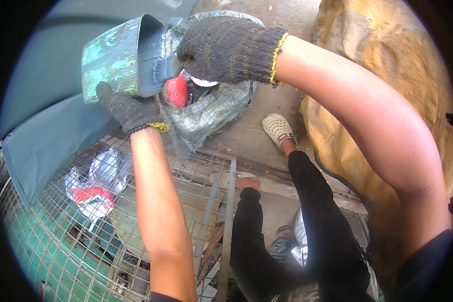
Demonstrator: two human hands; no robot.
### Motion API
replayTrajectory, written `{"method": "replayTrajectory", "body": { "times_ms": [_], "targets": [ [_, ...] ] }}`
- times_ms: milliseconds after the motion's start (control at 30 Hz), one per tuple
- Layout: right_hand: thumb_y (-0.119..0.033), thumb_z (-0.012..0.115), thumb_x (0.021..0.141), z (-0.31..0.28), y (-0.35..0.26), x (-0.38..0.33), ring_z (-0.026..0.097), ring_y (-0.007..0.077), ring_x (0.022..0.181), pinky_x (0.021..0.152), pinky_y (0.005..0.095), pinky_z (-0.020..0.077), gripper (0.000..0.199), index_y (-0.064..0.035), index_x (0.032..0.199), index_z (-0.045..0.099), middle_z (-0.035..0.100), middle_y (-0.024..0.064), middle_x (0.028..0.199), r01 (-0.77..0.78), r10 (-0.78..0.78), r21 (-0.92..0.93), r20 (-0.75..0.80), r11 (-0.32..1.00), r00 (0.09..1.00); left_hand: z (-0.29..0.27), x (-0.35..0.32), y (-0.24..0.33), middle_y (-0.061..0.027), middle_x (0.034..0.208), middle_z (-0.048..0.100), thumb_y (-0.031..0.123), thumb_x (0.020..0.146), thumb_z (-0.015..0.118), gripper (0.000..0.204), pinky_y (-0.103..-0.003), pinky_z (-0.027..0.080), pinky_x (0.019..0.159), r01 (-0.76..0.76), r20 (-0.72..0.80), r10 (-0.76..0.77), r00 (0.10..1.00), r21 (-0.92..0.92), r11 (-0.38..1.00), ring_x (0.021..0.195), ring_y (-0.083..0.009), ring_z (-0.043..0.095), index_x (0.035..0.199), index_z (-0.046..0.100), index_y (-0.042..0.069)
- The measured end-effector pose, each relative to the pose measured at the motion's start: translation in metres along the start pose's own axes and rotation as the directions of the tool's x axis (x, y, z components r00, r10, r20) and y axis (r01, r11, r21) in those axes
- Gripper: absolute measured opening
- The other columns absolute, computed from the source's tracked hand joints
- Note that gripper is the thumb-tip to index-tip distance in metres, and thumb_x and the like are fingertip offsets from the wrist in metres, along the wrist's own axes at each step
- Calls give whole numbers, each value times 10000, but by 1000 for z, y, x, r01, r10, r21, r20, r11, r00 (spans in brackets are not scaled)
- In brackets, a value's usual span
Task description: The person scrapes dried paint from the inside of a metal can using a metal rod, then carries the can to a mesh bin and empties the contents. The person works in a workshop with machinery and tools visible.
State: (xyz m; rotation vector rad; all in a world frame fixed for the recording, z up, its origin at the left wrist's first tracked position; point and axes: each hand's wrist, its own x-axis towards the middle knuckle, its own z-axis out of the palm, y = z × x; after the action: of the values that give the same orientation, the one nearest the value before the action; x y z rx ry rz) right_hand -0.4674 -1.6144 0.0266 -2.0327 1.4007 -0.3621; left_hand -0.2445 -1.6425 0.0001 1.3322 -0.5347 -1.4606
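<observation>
A tilted plastic container (110,60), streaked with turquoise and grey paint, rests in my gloved left hand (128,108), whose fingers grip it from below. Its mouth faces right, and grey-blue paint coats the inside. My gloved right hand (226,49) is closed at that mouth, around what looks like a paintbrush (169,68) covered in the same paint. Its bristles touch the container's rim, while the glove hides the handle. Below and behind the right hand lies an open woven sack (211,113), with a red bundle (176,91) and something white inside.
Grey-blue painted panels (45,65) stand at the left. Under my left arm is a wire mesh (186,186), with a red-and-white plastic bag (93,194) by it. A large tan tarp-covered bulk (387,100) stands at the right. My beige clog (277,128) is on the concrete floor.
</observation>
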Motion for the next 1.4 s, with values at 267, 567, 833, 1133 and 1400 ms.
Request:
{"method": "replayTrajectory", "body": {
  "times_ms": [267, 567, 833, 1133, 1400],
  "targets": [
    [-353, 684, 899, -2, 4, -5, 708, 375, 956, 869, 473, 549, 345, -68, 1074, 768, 735, 192, 1004, 11, -10, -49, 26, 999, 1000, -1, 5, -4, -172, 1536, 410, 718, 945, 459, 897, -541, 351, 1162, 2, 0, -2, 1000, -37, 999, 1407, -356, 412, 1584, 318, 104],
    [-374, 663, 922, -7, -9, -23, 699, 358, 1042, 930, 443, 536, 376, -62, 1114, 748, 735, 191, 1023, -126, 127, 130, 4, 983, 992, -18, 12, 15, -164, 1521, 417, 737, 925, 490, 903, -553, 355, 1160, -97, -36, 96, 995, -4, 995, 1400, -350, 415, 1583, 332, 138],
    [-171, 615, 961, -32, -20, -22, 728, 311, 958, 803, 399, 572, 263, -23, 1166, 687, 727, 174, 938, -245, 264, -99, 335, 964, 904, -20, 4, 15, -163, 1519, 421, 717, 946, 481, 882, -540, 368, 1157, -156, -43, 155, 987, -33, 987, 1399, -346, 421, 1582, 329, 125],
    [-181, 706, 986, 22, 9, -51, 525, 90, 558, 458, 256, 412, 263, -38, 1197, 640, 624, 48, 787, -42, 84, 468, -68, 883, 994, -15, -3, 14, -161, 1516, 426, 694, 969, 470, 859, -525, 382, 1153, -177, -18, 177, 984, -58, 982, 1397, -341, 428, 1581, 324, 109],
    [-219, 615, 1036, 57, 3, -44, 443, 56, 475, 415, 222, 347, 159, -60, 1035, 609, 575, 1, 729, -264, 274, 962, 274, -73, 922, -12, -14, 1, -159, 1514, 430, 674, 989, 461, 839, -511, 394, 1150, -100, 58, 107, 993, -116, 988, 1396, -336, 435, 1580, 321, 95]
  ]
}}
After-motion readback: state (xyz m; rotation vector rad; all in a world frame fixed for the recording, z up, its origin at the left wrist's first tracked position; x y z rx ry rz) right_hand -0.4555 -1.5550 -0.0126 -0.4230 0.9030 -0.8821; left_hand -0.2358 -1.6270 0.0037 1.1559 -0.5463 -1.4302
